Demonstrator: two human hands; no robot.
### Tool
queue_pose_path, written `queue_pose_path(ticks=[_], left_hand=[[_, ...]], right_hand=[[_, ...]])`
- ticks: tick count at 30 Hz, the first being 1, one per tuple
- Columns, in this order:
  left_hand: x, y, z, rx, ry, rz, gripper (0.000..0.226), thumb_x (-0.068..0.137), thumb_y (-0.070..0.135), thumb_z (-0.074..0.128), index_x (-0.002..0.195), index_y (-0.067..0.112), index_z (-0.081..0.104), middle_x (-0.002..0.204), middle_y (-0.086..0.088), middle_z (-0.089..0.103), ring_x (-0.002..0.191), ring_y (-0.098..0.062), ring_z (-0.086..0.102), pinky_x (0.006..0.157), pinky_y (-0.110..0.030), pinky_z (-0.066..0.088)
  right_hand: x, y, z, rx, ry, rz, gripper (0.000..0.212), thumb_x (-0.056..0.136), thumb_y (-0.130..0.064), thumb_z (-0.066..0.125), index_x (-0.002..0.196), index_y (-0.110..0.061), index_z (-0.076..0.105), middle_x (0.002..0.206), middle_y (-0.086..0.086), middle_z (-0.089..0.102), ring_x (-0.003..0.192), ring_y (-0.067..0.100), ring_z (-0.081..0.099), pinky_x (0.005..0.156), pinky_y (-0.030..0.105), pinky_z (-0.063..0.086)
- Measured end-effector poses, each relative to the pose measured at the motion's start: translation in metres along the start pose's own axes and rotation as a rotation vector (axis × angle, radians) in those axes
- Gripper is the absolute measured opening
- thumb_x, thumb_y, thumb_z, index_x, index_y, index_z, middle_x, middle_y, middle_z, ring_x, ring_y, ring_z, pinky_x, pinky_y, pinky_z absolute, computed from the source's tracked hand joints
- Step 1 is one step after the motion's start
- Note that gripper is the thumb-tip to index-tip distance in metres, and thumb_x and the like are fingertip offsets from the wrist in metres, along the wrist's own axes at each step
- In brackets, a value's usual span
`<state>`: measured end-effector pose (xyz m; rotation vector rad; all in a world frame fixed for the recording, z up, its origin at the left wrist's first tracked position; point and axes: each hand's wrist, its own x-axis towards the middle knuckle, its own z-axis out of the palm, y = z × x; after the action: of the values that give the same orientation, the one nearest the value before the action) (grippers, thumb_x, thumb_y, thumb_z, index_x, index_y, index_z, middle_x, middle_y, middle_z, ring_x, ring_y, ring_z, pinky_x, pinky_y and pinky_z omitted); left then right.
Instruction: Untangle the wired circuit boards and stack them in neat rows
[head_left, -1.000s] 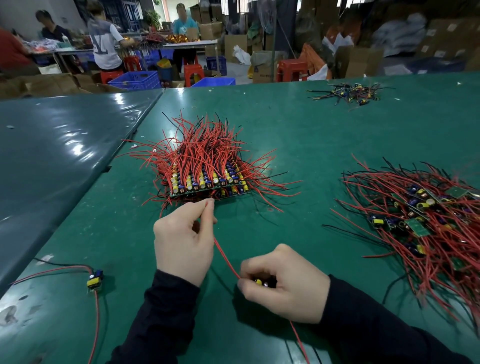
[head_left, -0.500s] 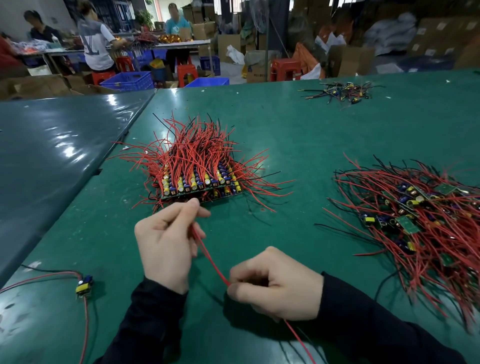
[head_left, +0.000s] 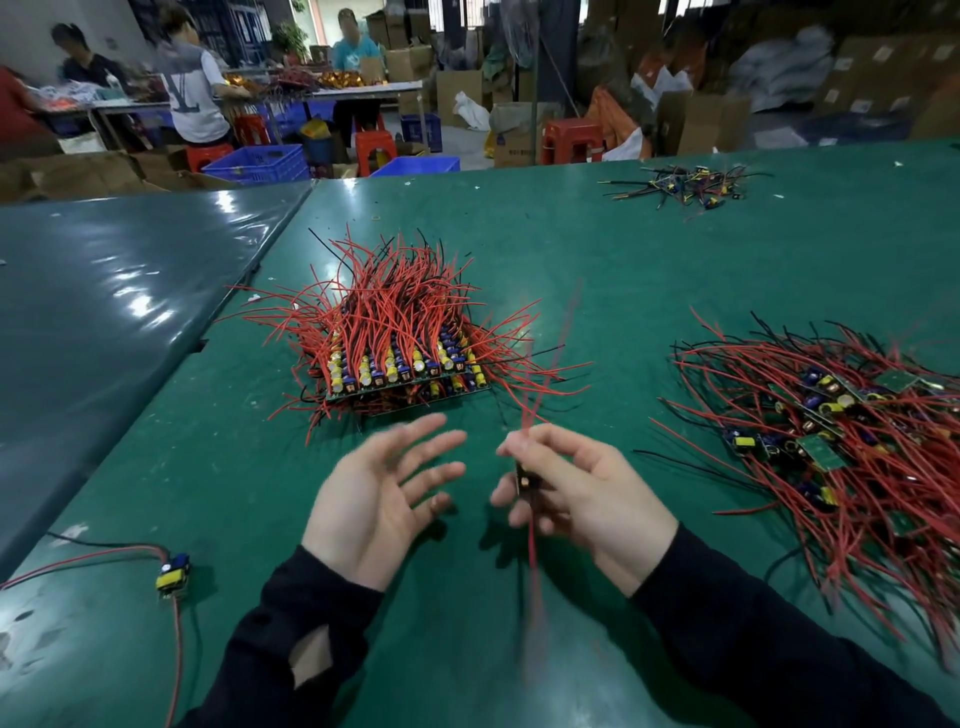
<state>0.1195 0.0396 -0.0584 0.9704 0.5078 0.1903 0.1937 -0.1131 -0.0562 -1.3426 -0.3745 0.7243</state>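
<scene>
A: right hand (head_left: 582, 488) is pinching one small board (head_left: 525, 480) above the green surface (head_left: 597, 249), red wires sticking out both ends. left hand (head_left: 379, 493) is empty, fingers spread.

B: I'd straighten the wires, then lay it flat against the front row of the neat stack (head_left: 400, 364). Tangled pile (head_left: 841, 431) on the right looks way messier.

Bare left hand (head_left: 379, 499) and right hand (head_left: 587, 493); long black sleeves (head_left: 737, 639), the left one torn open near the wrist.
</scene>
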Motion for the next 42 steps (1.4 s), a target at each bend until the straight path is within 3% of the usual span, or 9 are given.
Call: queue_pose_path(ticks=[4, 7, 11, 16, 22, 27, 31, 37, 42], left_hand=[[-0.003, -0.010, 0.009, 0.265, -0.136, -0.073, 0.025, 0.090, -0.009, 0.042, 0.104, 0.000, 0.061, 0.084, -0.012, 0.071, 0.063, -0.020, 0.066, 0.048, -0.022, 0.052], [-0.008, -0.013, 0.011, 0.390, -0.360, -0.165, 0.019, 0.082, 0.016, 0.057, 0.094, 0.004, 0.066, 0.078, -0.011, 0.070, 0.064, -0.019, 0.067, 0.050, -0.022, 0.053], [-0.006, -0.002, 0.007, 0.183, -0.507, -0.265, 0.039, 0.085, 0.036, 0.048, 0.089, 0.009, 0.076, 0.070, -0.006, 0.068, 0.059, -0.015, 0.066, 0.051, -0.021, 0.052], [-0.002, 0.008, 0.001, -0.131, -0.481, -0.302, 0.053, 0.079, 0.043, 0.047, 0.097, 0.001, 0.074, 0.081, -0.010, 0.071, 0.064, -0.020, 0.067, 0.055, -0.026, 0.053], [-0.002, 0.002, -0.004, -0.507, -0.234, -0.258, 0.066, 0.094, 0.040, 0.028, 0.090, -0.008, 0.073, 0.072, -0.013, 0.067, 0.052, -0.019, 0.063, 0.046, -0.022, 0.053], [-0.002, 0.000, 0.004, -0.164, -0.192, -0.124, 0.035, 0.075, 0.001, 0.045, 0.092, 0.001, 0.075, 0.086, -0.013, 0.071, 0.063, -0.016, 0.067, 0.055, -0.021, 0.055], [-0.006, -0.006, 0.014, 0.123, -0.170, 0.076, 0.027, 0.064, 0.018, 0.068, 0.089, 0.014, 0.078, 0.082, -0.005, 0.072, 0.068, -0.010, 0.067, 0.058, -0.016, 0.051], [-0.008, 0.004, 0.006, -0.087, -0.125, 0.124, 0.032, 0.040, 0.021, 0.090, 0.066, 0.010, 0.075, 0.065, -0.003, 0.069, 0.055, -0.007, 0.064, 0.052, -0.016, 0.051], [-0.014, 0.008, 0.007, -0.084, -0.154, 0.124, 0.055, 0.016, 0.032, 0.097, 0.061, 0.011, 0.074, 0.060, 0.000, 0.067, 0.050, -0.007, 0.063, 0.049, -0.016, 0.051]], right_hand=[[0.002, -0.004, -0.004, 0.199, 0.158, -0.004, 0.025, 0.067, -0.040, 0.067, 0.079, -0.023, 0.052, 0.082, 0.008, 0.075, 0.068, 0.013, 0.070, 0.051, 0.015, 0.050], [0.003, -0.003, -0.006, 0.176, 0.188, -0.020, 0.028, 0.070, -0.047, 0.063, 0.080, -0.025, 0.049, 0.087, 0.006, 0.075, 0.078, 0.013, 0.071, 0.055, 0.017, 0.050], [0.004, -0.001, -0.006, 0.165, 0.171, -0.014, 0.033, 0.067, -0.052, 0.062, 0.079, -0.024, 0.052, 0.089, 0.005, 0.075, 0.081, 0.013, 0.071, 0.071, 0.030, 0.050], [0.004, -0.003, -0.006, 0.305, 0.176, -0.013, 0.018, 0.058, -0.039, 0.073, 0.059, -0.023, 0.063, 0.069, -0.008, 0.069, 0.056, 0.008, 0.062, 0.045, 0.013, 0.042], [0.006, -0.001, -0.004, 0.484, 0.200, -0.021, 0.016, 0.059, -0.022, 0.075, 0.070, -0.019, 0.064, 0.062, -0.001, 0.066, 0.050, 0.008, 0.063, 0.045, 0.014, 0.048], [0.005, 0.001, -0.002, 0.527, 0.126, -0.033, 0.009, 0.060, -0.019, 0.074, 0.066, -0.014, 0.070, 0.069, 0.006, 0.069, 0.058, 0.015, 0.069, 0.049, 0.016, 0.052], [0.002, 0.005, 0.003, 0.453, 0.012, -0.006, 0.024, 0.055, -0.017, 0.074, 0.075, -0.008, 0.065, 0.073, 0.011, 0.071, 0.060, 0.017, 0.070, 0.052, 0.018, 0.054], [-0.006, -0.004, -0.003, 0.095, -0.245, -0.131, 0.043, 0.061, 0.002, 0.078, 0.093, -0.025, 0.071, 0.090, -0.003, 0.069, 0.082, 0.030, 0.067, 0.060, 0.027, 0.055], [-0.006, -0.010, -0.005, 0.050, -0.311, -0.184, 0.040, 0.072, 0.004, 0.068, 0.095, -0.028, 0.072, 0.090, 0.001, 0.072, 0.067, 0.023, 0.071, 0.055, 0.023, 0.053]])
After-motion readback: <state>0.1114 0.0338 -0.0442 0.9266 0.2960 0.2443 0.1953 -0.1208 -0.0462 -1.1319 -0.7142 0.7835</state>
